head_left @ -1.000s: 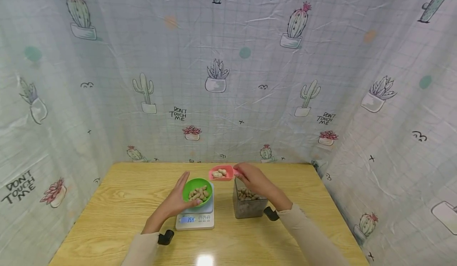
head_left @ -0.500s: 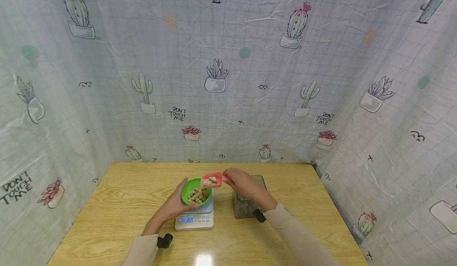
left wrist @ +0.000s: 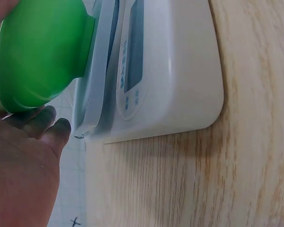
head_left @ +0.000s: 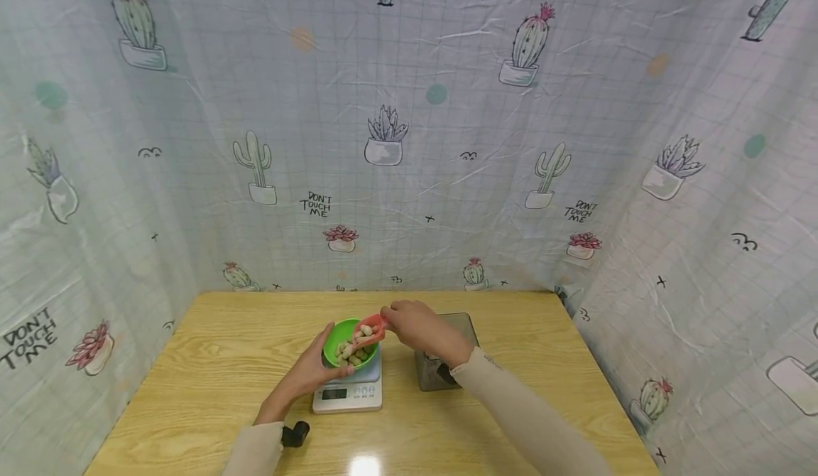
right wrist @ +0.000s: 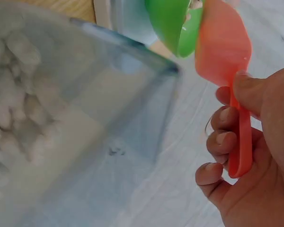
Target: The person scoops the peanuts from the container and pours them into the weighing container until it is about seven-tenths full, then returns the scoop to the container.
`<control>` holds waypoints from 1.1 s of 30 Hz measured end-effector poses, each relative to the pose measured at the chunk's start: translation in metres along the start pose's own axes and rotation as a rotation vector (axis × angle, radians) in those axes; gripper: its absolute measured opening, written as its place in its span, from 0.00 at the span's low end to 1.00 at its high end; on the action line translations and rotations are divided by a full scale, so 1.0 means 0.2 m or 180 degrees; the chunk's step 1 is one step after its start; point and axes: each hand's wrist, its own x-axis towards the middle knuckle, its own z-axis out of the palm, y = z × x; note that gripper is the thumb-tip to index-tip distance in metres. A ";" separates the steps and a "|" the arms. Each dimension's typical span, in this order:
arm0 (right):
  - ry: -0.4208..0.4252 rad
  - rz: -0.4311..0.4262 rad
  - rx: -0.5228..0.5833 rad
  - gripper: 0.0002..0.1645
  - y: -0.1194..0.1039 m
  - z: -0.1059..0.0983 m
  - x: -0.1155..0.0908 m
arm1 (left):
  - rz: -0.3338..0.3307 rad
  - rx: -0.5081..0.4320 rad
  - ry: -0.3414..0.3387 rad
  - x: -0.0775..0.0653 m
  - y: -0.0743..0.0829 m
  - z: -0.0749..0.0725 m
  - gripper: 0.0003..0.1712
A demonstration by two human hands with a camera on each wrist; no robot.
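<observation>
Scoop (right wrist: pixel 223 40): above the right side of the bowl, front lip tilted down into it; whether it touches the rim cannot be told.
Scoop load: a few peanuts (head_left: pixel 366 332) lie towards the lip.
Right hand (head_left: pixel 414 323): grips the scoop handle, thumb along the top, fingers curled beneath.
Bowl (head_left: pixel 335 333): holds peanuts; its base appears to sit on the scale platform.
Left hand (head_left: pixel 311 367): holds the bowl at its left side, thumb near, fingers on the far side.
Step in hand: judged to be tipping the load into the bowl.
Next move: calls for a steeper, gradual tilt with the lip kept inside the rim; a hasty tip could spill peanuts.
Scale (head_left: pixel 349 403): under the bowl; display reading not legible.
Bin (head_left: pixel 429 379): stands right of the scale, apart from it, with peanuts inside.
Worktop (head_left: pixel 230 362): carries scale and bin.
</observation>
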 end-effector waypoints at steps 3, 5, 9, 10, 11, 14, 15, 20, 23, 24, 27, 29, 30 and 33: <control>-0.0137 -0.0101 -0.0383 0.12 -0.03 -0.02 0.03 | -0.0008 -0.0027 -0.0003 -0.01 0.00 0.00 0.67; -0.0163 -0.0161 -0.0604 0.13 -0.04 -0.03 0.05 | -0.0007 -0.0019 -0.0004 -0.01 0.00 0.00 0.67; -0.0133 -0.0237 -0.0952 0.12 -0.06 -0.07 0.08 | 0.0023 0.0000 -0.0009 -0.01 0.00 -0.01 0.68; -0.0134 -0.0242 -0.1016 0.12 -0.07 -0.09 0.09 | 0.0043 0.0014 -0.0005 0.00 0.00 -0.01 0.68; -0.0140 -0.0244 -0.1090 0.12 -0.07 -0.11 0.09 | 0.0049 0.0021 -0.0007 0.00 0.01 -0.02 0.68; -0.0204 -0.0208 -0.1204 0.13 -0.07 -0.16 0.10 | 0.0077 0.0005 -0.0002 0.01 0.02 -0.03 0.69; -0.0225 -0.0197 -0.1193 0.13 -0.07 -0.17 0.10 | 0.0080 -0.0002 -0.0004 0.01 0.03 -0.03 0.69; -0.0185 -0.0141 -0.0888 0.12 -0.03 -0.25 0.07 | 0.0060 -0.0067 -0.0037 0.01 0.04 -0.04 0.69; -0.0055 -0.0129 -0.0655 0.09 0.00 -0.27 0.04 | 0.0060 -0.0087 -0.0065 0.00 0.03 -0.04 0.70; 0.0003 -0.0135 -0.0584 0.09 0.01 -0.28 0.03 | 0.0058 -0.0092 -0.0068 0.00 0.03 -0.03 0.69; 0.0146 -0.0164 -0.0409 0.09 0.04 -0.26 0.00 | 0.0061 -0.0068 -0.0037 0.00 0.02 -0.03 0.70; 0.0224 -0.0166 -0.0246 0.09 0.07 -0.23 -0.02 | 0.0082 -0.0012 -0.0005 -0.01 0.02 -0.03 0.71; 0.0260 -0.0162 -0.0170 0.09 0.08 -0.22 -0.03 | 0.0081 0.0003 0.0013 -0.01 0.02 -0.02 0.71; 0.0335 -0.0106 0.0190 0.10 0.12 -0.17 -0.09 | 0.0142 0.0071 0.0078 -0.03 0.04 -0.03 0.72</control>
